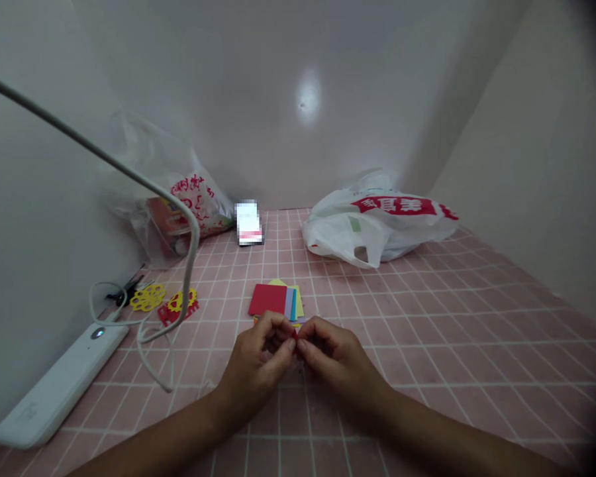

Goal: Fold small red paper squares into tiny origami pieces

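My left hand (265, 354) and my right hand (335, 354) meet above the pink checked surface, thumbs and fingers pinched close together. Between the fingertips shows a small red piece (295, 338), mostly covered, so its kind cannot be made out. Both hands grip it. Just beyond them lies a small stack of coloured paper sheets (268, 299), with red on top and purple, blue and yellow edges fanned out to the right. The near edge of the stack is partly hidden by my fingers.
At the left lie yellow flower-shaped cutouts (148, 297), a red cutout with letters (169, 314) and a white power strip (59, 384). A white cable (193, 265) arcs across the left side. Behind stand a clear plastic bag (163, 212), a phone (249, 222) and a white plastic bag (342, 225).
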Tool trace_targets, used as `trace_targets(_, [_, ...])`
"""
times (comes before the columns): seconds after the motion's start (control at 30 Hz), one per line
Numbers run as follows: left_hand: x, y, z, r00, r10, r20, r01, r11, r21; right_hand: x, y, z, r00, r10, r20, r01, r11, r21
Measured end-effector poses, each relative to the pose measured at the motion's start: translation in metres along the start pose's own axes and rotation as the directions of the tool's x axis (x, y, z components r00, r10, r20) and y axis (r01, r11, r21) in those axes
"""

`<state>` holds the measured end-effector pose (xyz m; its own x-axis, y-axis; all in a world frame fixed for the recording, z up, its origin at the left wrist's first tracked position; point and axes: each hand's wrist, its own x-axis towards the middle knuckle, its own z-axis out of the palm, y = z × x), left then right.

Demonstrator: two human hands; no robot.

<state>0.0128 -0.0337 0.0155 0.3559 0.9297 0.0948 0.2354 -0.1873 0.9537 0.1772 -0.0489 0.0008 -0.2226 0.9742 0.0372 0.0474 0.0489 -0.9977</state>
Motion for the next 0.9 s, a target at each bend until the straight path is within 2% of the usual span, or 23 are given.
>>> trace_targets(0.2, [0.0020,0.0019,-0.0010,0.999,-0.004,0.035,0.004,1.000,-0.006,-0.0007,0.0004,-0.0014,1.000,-0.029,0.006,0.029,0.999,-0.038])
trace_targets(0.43, [0.0022,-0.0014,-0.0025,1.000,0.008,0.014,-0.009,0.999,0.044,-0.0016,0.0000,-0.0011,0.999,-0.046,0.017,0.046,0.998,-0.036])
trace_targets(0.63, [0.0022,-0.0040,-0.0028,1.000,-0.001,0.021,0.000,1.000,0.016,0.0005,0.0001,-0.0011,0.999,-0.048,0.010,0.049,0.998,-0.046])
trace_targets(0.9, [0.0043,-0.0042,-0.0018,0.999,-0.032,0.005,0.032,0.999,-0.017,0.0006,0.0011,-0.0007,0.990,-0.138,0.012,0.138,0.979,-0.151])
